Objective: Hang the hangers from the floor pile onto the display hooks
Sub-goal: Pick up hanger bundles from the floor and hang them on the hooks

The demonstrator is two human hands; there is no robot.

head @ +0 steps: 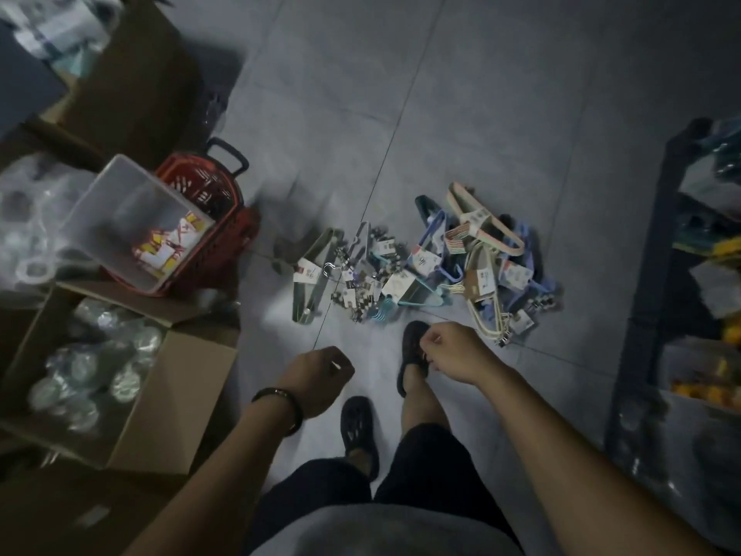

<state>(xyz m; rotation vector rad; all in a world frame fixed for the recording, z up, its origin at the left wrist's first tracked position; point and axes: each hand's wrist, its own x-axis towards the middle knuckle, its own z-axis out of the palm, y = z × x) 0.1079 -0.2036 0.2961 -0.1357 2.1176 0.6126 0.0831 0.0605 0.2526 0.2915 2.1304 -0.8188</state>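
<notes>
A pile of hangers (pixel 425 266) in green, blue, cream and pink, with paper tags, lies on the grey tiled floor ahead of my feet. My left hand (pixel 320 375) hangs above the floor, short of the pile, fingers curled under and holding nothing. My right hand (pixel 453 351) hovers just short of the cream hangers (pixel 485 298) at the pile's right end, fingers also curled and empty. No display hooks are visible.
A red basket (pixel 224 234) with a clear plastic bin (pixel 136 218) in it stands at left. An open cardboard box (pixel 176 395) of shiny round items sits nearer. A dark shelf unit (pixel 657 315) stands at right. My feet in dark shoes stand behind the pile.
</notes>
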